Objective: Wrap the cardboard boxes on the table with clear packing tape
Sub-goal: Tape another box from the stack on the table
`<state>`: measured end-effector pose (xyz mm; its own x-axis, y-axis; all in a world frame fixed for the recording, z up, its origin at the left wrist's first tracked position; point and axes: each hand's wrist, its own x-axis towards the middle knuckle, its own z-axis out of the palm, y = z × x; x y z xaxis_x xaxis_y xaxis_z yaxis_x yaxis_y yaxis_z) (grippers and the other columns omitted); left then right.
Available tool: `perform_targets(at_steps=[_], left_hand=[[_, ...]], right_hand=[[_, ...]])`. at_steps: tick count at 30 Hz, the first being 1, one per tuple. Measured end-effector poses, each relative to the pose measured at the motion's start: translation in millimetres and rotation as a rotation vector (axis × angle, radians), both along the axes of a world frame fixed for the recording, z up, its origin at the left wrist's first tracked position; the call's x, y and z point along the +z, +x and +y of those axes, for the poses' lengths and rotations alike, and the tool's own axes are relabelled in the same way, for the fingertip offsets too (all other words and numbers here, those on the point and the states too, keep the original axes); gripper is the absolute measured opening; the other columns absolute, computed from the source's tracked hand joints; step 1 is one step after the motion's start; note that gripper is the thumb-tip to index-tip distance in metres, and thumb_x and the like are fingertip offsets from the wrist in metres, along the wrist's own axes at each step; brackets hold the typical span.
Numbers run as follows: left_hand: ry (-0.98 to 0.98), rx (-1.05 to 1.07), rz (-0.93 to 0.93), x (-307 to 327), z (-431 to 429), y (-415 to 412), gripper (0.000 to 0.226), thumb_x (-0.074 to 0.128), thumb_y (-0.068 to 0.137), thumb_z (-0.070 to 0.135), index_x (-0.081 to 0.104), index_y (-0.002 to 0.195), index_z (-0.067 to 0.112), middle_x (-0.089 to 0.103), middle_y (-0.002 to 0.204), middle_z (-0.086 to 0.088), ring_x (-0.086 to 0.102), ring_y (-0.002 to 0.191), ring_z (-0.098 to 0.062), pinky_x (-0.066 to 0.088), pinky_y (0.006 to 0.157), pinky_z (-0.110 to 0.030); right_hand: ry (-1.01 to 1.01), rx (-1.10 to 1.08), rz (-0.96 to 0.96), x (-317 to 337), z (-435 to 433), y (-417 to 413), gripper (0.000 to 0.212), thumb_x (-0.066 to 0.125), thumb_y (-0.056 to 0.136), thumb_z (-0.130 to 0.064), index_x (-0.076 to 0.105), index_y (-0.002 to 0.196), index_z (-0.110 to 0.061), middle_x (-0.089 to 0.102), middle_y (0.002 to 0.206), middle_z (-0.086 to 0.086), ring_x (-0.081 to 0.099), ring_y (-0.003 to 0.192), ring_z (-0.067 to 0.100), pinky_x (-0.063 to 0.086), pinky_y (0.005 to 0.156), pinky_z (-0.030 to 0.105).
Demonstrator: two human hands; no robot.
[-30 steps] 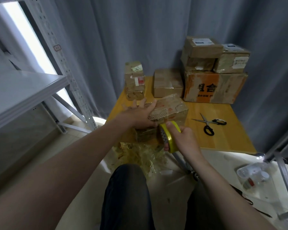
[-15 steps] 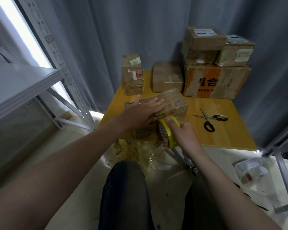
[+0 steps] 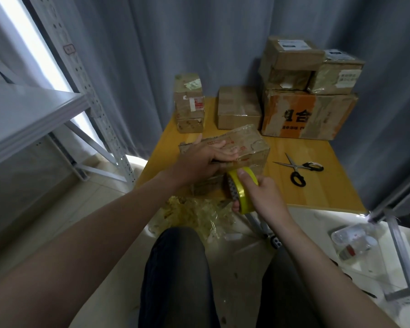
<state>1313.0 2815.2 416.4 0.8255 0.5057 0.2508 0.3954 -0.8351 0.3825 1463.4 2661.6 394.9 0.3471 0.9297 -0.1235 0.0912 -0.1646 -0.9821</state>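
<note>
The left hand [image 3: 205,159] lies flat on the box [image 3: 249,145], fingers straight, pressing it down at the table's [image 3: 322,192] near edge. The right hand [image 3: 262,194] curls round the tape roll [image 3: 243,197] against the box's near face. Scissors [image 3: 296,169] lie well apart, rightward.

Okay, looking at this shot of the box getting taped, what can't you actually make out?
All in the head view:
Box near face: covered by the left hand and the roll in the right hand.
Clear tape from roll to box: too faint to trace.
Labels on the stacked boxes: too small to read.
Tub at lower right: blurred, contents unclear.
</note>
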Motion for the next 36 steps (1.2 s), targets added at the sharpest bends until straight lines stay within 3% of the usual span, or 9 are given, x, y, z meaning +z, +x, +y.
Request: perform_targets(at_steps=[7, 12, 14, 18, 22, 24, 29, 32, 36], left_hand=[[0.034, 0.266, 0.207, 12.4, -4.9, 3.7, 0.083, 0.069, 0.089, 0.058, 0.026, 0.159, 0.046, 0.014, 0.171, 0.011, 0.006, 0.158, -0.028, -0.001, 0.117, -0.074], [-0.03, 0.326, 0.343, 27.0, 2.6, 12.5, 0.086, 0.073, 0.08, 0.066, 0.033, 0.155, 0.051, 0.029, 0.161, 0.004, 0.034, 0.143, -0.029, 0.027, 0.113, -0.059], [-0.052, 0.315, 0.345, 31.3, 5.1, 14.8, 0.088, 0.078, 0.079, 0.062, 0.036, 0.155, 0.048, 0.033, 0.159, 0.004, 0.037, 0.142, -0.027, 0.032, 0.113, -0.059], [-0.338, 0.23, 0.261, 54.8, 16.0, 17.9, 0.082, 0.086, 0.08, 0.039, 0.049, 0.152, 0.034, 0.049, 0.151, 0.003, 0.047, 0.131, -0.017, 0.042, 0.105, -0.032], [-0.71, 0.261, 0.168, 63.0, 36.4, 16.5, 0.053, 0.086, 0.08, 0.032, 0.07, 0.13, 0.034, 0.07, 0.128, 0.0, 0.066, 0.117, -0.023, 0.055, 0.103, -0.043], [-0.822, 0.3, 0.115, 58.4, 45.3, 12.8, 0.039, 0.085, 0.081, 0.029, 0.077, 0.119, 0.027, 0.076, 0.115, -0.005, 0.073, 0.107, -0.026, 0.058, 0.099, -0.046], [-0.437, 0.481, 0.127, 58.8, 59.7, 4.7, 0.054, 0.089, 0.072, 0.053, 0.079, 0.113, 0.02, 0.075, 0.113, 0.0, 0.068, 0.102, -0.017, 0.057, 0.096, -0.038], [-0.429, 0.272, 0.334, 64.0, 42.3, 8.9, 0.095, 0.087, 0.075, 0.056, 0.045, 0.152, 0.019, 0.054, 0.147, 0.004, 0.053, 0.129, -0.018, 0.047, 0.109, -0.037], [-0.21, 0.458, 0.568, 33.9, 22.5, 19.0, 0.147, 0.08, 0.064, 0.077, -0.011, 0.164, 0.018, -0.01, 0.173, -0.007, -0.002, 0.159, -0.033, 0.009, 0.121, -0.071]], right_hand=[[0.032, -0.043, -0.047, -4.1, -9.8, -4.9, 0.039, 0.057, 0.104, -0.044, 0.071, 0.095, -0.01, 0.077, 0.075, 0.013, 0.075, 0.061, 0.024, 0.061, 0.066, 0.037], [0.01, -0.05, 0.008, -3.3, -16.1, 0.9, 0.038, 0.061, 0.101, -0.046, 0.074, 0.093, -0.012, 0.078, 0.081, 0.015, 0.076, 0.068, 0.029, 0.062, 0.074, 0.044], [0.002, -0.037, 0.011, 4.5, -17.5, 3.3, 0.037, 0.061, 0.101, -0.044, 0.074, 0.093, -0.01, 0.078, 0.077, 0.013, 0.075, 0.063, 0.023, 0.062, 0.068, 0.035], [-0.006, 0.027, 0.009, 43.2, -15.6, 18.8, 0.042, 0.06, 0.101, -0.044, 0.073, 0.092, -0.005, 0.075, 0.066, 0.01, 0.071, 0.054, 0.016, 0.055, 0.053, 0.019], [0.139, 0.111, 0.088, 72.9, -0.7, 31.1, 0.046, 0.06, 0.101, -0.041, 0.073, 0.104, 0.003, 0.074, 0.076, 0.021, 0.071, 0.064, 0.03, 0.062, 0.072, 0.038], [0.223, 0.08, 0.031, 69.9, 10.6, 27.6, 0.033, 0.063, 0.101, -0.035, 0.073, 0.108, -0.005, 0.077, 0.079, 0.013, 0.072, 0.07, 0.023, 0.06, 0.073, 0.033], [0.388, -0.073, -0.077, 46.2, 45.9, 17.8, 0.028, 0.067, 0.096, -0.038, 0.074, 0.089, -0.012, 0.074, 0.075, -0.005, 0.067, 0.071, 0.008, 0.052, 0.067, 0.024], [0.392, -0.076, -0.132, 42.6, 72.3, 16.0, 0.028, 0.064, 0.1, -0.033, 0.068, 0.076, -0.018, 0.066, 0.061, -0.014, 0.059, 0.059, 0.0, 0.045, 0.055, 0.017], [0.372, -0.067, -0.213, 39.5, 101.6, 12.8, 0.035, 0.062, 0.1, -0.046, 0.068, 0.078, -0.019, 0.062, 0.062, -0.009, 0.056, 0.058, 0.006, 0.042, 0.054, 0.025]])
